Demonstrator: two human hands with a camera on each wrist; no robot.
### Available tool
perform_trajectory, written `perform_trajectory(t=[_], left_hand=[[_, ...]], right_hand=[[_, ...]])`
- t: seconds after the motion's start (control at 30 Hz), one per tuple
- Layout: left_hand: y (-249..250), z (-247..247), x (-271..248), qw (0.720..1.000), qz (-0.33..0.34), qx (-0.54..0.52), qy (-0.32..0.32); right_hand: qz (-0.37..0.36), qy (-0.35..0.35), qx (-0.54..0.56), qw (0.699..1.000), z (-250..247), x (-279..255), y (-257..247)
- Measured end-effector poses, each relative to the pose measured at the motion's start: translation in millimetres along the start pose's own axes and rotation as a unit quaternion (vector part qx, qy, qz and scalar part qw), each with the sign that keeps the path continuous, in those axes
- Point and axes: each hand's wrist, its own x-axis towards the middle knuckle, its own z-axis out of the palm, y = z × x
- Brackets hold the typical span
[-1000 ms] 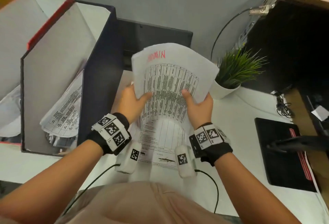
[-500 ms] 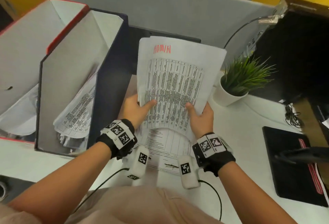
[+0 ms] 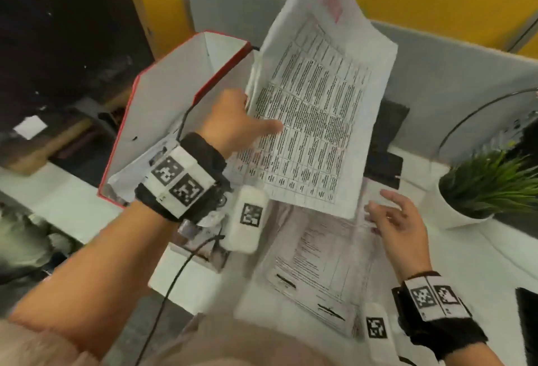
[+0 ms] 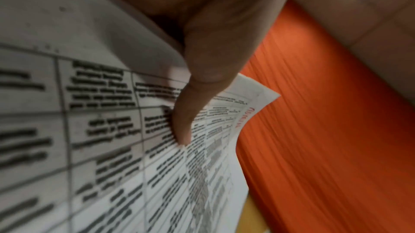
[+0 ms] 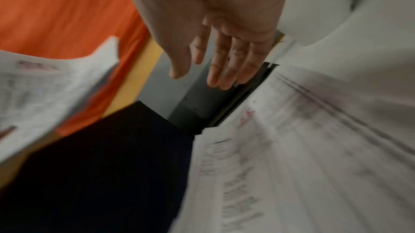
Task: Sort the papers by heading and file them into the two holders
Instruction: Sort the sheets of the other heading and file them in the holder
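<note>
My left hand (image 3: 250, 115) pinches a printed sheet (image 3: 317, 109) with a table and a red handwritten heading, and holds it up tilted over the holders. In the left wrist view the thumb (image 4: 202, 80) presses on the sheet's (image 4: 107, 130) face. The red-edged holder (image 3: 163, 103) stands left of the sheet with papers inside it. I cannot make out the dark blue holder behind the sheet and my hand. My right hand (image 3: 393, 217) hovers with straight fingers (image 5: 224, 63) over the stack of papers (image 3: 314, 275) on the white desk, holding nothing.
A potted green plant (image 3: 489, 188) in a white pot stands at the right. A grey partition (image 3: 454, 63) runs behind the desk. A dark flat object (image 3: 387, 133) lies behind the stack. A black cable (image 3: 166, 301) trails from my left wrist.
My right hand has let go of the sheet and dropped toward the stack. My left hand alone has lifted the sheet up and leftward, toward the holders. The head view has swung left.
</note>
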Motion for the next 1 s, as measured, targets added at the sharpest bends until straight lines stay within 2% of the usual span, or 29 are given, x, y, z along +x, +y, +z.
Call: perform_trajectory(t=[0.17,0.3,0.43,0.57,0.77,0.9,1.0], left_hand=[[-2,-77,13,0.997,-0.044,0.06,0.028],[-16,-98,22,0.988,-0.093,0.117,0.027],[-32,-82,31,0.963,-0.078,0.259,0.012],[-45,-46,34,0.945,-0.049,0.324,-0.021],[-72,-4,43,0.9,-0.087,0.401,-0.147],[-77,2,46,0.868,-0.098,0.449,-0.187],[-77,-1,45,0.858,-0.104,0.468,-0.186]], right_hand=[[0.056,0.033,-0.119,0.991,-13,-5,48],[0.094,0.052,-0.24,0.965,-23,-8,75],[0.133,0.038,-0.313,0.94,-26,-14,90],[0.138,0.027,-0.341,0.93,-24,-20,101],[0.155,0.022,-0.317,0.935,-24,-18,108],[0.161,0.017,-0.307,0.938,-24,-16,112],[0.161,0.02,-0.306,0.938,-24,-16,113]])
